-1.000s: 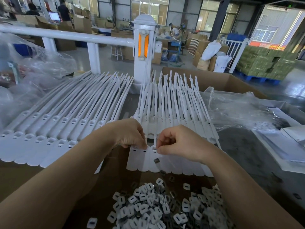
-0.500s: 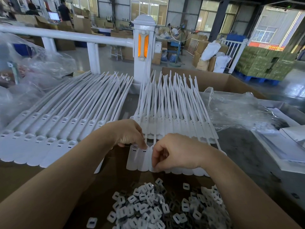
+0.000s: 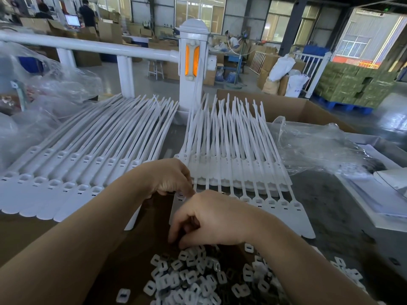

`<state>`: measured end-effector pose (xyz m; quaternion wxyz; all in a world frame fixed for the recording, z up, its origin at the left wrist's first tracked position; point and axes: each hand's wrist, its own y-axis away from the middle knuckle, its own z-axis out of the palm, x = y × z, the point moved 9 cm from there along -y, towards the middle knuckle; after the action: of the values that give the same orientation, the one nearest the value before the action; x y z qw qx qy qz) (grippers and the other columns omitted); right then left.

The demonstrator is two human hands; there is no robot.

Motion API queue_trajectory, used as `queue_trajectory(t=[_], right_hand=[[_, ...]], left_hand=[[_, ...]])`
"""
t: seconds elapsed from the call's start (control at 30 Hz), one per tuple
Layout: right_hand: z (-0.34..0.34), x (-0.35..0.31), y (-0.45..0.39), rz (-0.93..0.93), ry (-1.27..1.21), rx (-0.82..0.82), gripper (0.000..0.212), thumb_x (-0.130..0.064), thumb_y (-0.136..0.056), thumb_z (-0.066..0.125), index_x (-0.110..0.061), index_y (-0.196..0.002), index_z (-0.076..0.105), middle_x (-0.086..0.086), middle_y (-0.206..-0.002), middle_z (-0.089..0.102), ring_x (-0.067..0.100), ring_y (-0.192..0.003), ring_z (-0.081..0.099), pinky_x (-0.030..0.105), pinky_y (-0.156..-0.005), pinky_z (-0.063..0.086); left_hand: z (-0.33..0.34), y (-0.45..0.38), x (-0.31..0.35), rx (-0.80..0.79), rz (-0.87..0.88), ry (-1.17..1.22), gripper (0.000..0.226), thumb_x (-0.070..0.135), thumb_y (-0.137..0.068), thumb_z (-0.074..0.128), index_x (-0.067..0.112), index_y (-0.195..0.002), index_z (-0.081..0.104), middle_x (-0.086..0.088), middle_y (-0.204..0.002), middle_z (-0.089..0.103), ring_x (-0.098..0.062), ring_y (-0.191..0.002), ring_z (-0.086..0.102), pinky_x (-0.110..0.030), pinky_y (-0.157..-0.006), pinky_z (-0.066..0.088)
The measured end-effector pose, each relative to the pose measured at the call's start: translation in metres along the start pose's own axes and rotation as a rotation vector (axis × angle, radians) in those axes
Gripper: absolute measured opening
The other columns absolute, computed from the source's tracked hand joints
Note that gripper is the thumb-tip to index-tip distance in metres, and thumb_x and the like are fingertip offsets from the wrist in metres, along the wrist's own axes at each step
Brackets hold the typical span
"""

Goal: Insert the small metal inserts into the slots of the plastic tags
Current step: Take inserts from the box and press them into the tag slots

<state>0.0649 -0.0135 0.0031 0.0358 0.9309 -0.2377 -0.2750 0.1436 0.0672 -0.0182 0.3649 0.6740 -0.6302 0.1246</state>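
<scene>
Left hand (image 3: 169,179) curled, fingertips pressing tag row (image 3: 275,203) at 12 o'clock; right hand (image 3: 211,219) curled, pinching into insert pile (image 3: 198,280) at 6 o'clock.

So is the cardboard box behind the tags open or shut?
Open. The cardboard box has its flaps up and its inner walls show; what it holds is hidden behind the tags.

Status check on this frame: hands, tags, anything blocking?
Left hand fingers curled on the near row of tags. Right hand fingertips down at the insert pile, grasp unclear. Nothing blocking.
</scene>
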Motion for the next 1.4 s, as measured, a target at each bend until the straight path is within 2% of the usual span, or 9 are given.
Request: queue_trajectory(t=[0.07, 0.27, 0.4, 0.5, 0.7, 0.8, 1.03, 1.3, 1.4], right_hand=[[0.001, 0.000, 0.000, 0.009, 0.019, 0.002, 0.016, -0.026, -0.088, 0.072, -0.032, -0.103, 0.074, -0.019, -0.090, 0.065, -0.005, -0.080, 0.058, 0.024, -0.076, 0.052], [0.004, 0.006, -0.001, 0.038, -0.025, -0.004, 0.014, -0.023, -0.085, 0.073, -0.036, -0.084, 0.065, -0.027, -0.079, 0.059, -0.014, -0.077, 0.055, 0.012, -0.065, 0.043], [-0.026, 0.034, 0.006, 0.155, -0.163, 0.269, 0.015, -0.023, -0.085, 0.074, -0.034, -0.080, 0.065, -0.018, -0.079, 0.068, -0.006, -0.074, 0.065, 0.013, -0.061, 0.052], [-0.046, 0.062, 0.018, 0.275, -0.294, 0.475, 0.015, -0.019, -0.086, 0.073, -0.031, -0.080, 0.067, -0.010, -0.077, 0.070, -0.004, -0.069, 0.066, 0.011, -0.056, 0.047], [-0.060, 0.083, 0.034, 0.360, -0.457, 0.630, 0.011, -0.016, -0.088, 0.072, -0.025, -0.083, 0.070, -0.006, -0.077, 0.074, 0.005, -0.063, 0.066, 0.019, -0.056, 0.049], [-0.061, 0.084, 0.036, 0.371, -0.464, 0.654, 0.011, -0.016, -0.087, 0.073, -0.025, -0.082, 0.071, -0.005, -0.077, 0.074, 0.014, -0.064, 0.066, 0.025, -0.060, 0.053], [-0.061, 0.085, 0.034, 0.354, -0.489, 0.659, 0.009, -0.015, -0.086, 0.073, -0.024, -0.084, 0.072, -0.003, -0.076, 0.075, 0.006, -0.059, 0.061, 0.022, -0.057, 0.051], [-0.058, 0.090, 0.031, 0.370, -0.469, 0.630, 0.016, -0.017, -0.084, 0.079, -0.026, -0.091, 0.067, -0.012, -0.082, 0.076, -0.002, -0.070, 0.068, 0.017, -0.059, 0.046], [-0.058, 0.095, 0.033, 0.387, -0.512, 0.646, 0.016, -0.018, -0.085, 0.078, -0.025, -0.092, 0.066, -0.008, -0.080, 0.075, 0.002, -0.063, 0.066, 0.019, -0.056, 0.048]], left_hand=[[0.000, 0.000, -0.001, 0.001, 0.004, 0.008, 0.010, 0.021, -0.077, 0.077, 0.017, -0.076, 0.068, 0.002, -0.068, 0.058, -0.013, -0.062, 0.050, -0.022, -0.054, 0.040], [0.000, 0.002, -0.001, 0.014, 0.023, -0.003, 0.012, 0.024, -0.075, 0.079, 0.019, -0.074, 0.068, 0.007, -0.063, 0.060, -0.010, -0.059, 0.051, -0.023, -0.055, 0.040], [-0.001, 0.005, 0.003, 0.002, 0.035, -0.032, 0.012, 0.023, -0.080, 0.076, 0.023, -0.072, 0.066, 0.009, -0.061, 0.057, -0.008, -0.059, 0.050, -0.021, -0.054, 0.040], [-0.006, 0.009, 0.007, 0.001, 0.061, -0.012, 0.012, 0.029, -0.084, 0.074, 0.018, -0.080, 0.069, 0.011, -0.054, 0.059, -0.002, -0.048, 0.050, -0.018, -0.051, 0.040], [-0.012, 0.016, 0.030, 0.010, 0.195, 0.199, 0.008, 0.021, -0.091, 0.067, 0.019, -0.090, 0.074, 0.003, -0.076, 0.071, -0.005, -0.065, 0.059, -0.020, -0.059, 0.046], [-0.010, 0.018, 0.037, 0.016, 0.232, 0.196, 0.008, 0.023, -0.091, 0.067, 0.020, -0.088, 0.074, 0.003, -0.077, 0.072, -0.010, -0.069, 0.060, -0.023, -0.061, 0.047], [-0.008, 0.020, 0.040, 0.042, 0.222, 0.144, 0.011, 0.024, -0.092, 0.065, 0.017, -0.089, 0.073, 0.000, -0.080, 0.073, -0.010, -0.069, 0.060, -0.024, -0.064, 0.047], [-0.001, 0.018, 0.039, -0.010, 0.214, 0.147, 0.016, 0.027, -0.089, 0.066, 0.016, -0.081, 0.073, 0.010, -0.062, 0.066, 0.000, -0.057, 0.054, -0.014, -0.056, 0.042], [0.001, 0.015, 0.034, -0.011, 0.175, 0.173, 0.017, 0.025, -0.089, 0.067, 0.011, -0.082, 0.073, 0.010, -0.057, 0.063, -0.001, -0.051, 0.051, -0.017, -0.055, 0.041]])
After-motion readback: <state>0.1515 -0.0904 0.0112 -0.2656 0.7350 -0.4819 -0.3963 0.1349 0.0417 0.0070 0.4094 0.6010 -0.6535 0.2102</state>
